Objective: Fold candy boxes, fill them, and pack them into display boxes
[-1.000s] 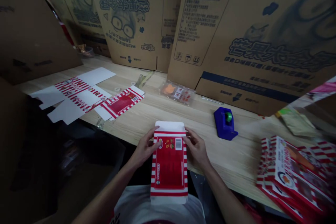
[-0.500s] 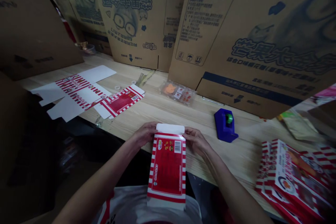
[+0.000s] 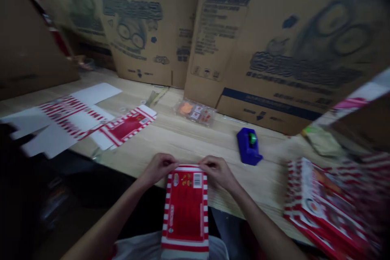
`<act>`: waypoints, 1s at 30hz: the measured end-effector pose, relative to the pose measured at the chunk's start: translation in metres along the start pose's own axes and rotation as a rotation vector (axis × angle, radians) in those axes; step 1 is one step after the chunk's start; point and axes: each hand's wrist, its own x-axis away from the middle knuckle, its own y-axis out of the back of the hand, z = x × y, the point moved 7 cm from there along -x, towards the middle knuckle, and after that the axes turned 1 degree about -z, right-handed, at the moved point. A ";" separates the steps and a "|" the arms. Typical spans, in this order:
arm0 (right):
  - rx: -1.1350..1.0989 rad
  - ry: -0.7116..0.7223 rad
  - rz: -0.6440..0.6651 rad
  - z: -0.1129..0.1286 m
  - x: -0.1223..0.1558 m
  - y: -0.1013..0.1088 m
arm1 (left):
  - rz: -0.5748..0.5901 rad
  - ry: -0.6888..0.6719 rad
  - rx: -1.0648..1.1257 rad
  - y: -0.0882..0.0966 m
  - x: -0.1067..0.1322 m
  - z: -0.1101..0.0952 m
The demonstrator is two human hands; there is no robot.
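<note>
A red and white striped carton (image 3: 186, 207) with a barcode on its face lies lengthwise in front of my body, its far end at the table's edge. My left hand (image 3: 161, 167) pinches the far left corner, thumb and fingers pressed together. At the far right corner my right hand (image 3: 215, 168) grips in the same way. The white end flap no longer shows above the carton's far edge. The carton's near end runs out of the bottom of the view, over my shirt.
A blue tape dispenser (image 3: 249, 148) stands right of my hands. Several striped boxes (image 3: 323, 211) are stacked at the right. A flat unfolded carton (image 3: 73, 118) and a red printed panel (image 3: 131, 126) lie left. A clear packet (image 3: 196, 111) lies before large cardboard boxes (image 3: 146, 28).
The white flap at the carton's far end has been folded down out of sight. Both hands have drawn in toward the corners. The whole view has shifted somewhat.
</note>
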 end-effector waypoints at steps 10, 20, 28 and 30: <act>-0.048 -0.089 0.079 0.007 -0.019 0.011 | 0.145 0.105 0.197 -0.002 -0.017 -0.015; -0.061 0.054 -0.161 0.010 0.029 -0.002 | -0.071 -0.049 0.000 -0.010 0.012 0.002; -0.054 0.072 -0.245 0.019 0.040 -0.008 | -0.185 0.010 0.027 -0.014 0.020 0.019; -0.052 0.073 -0.243 0.020 0.042 -0.002 | -0.173 0.073 0.176 -0.019 0.022 0.021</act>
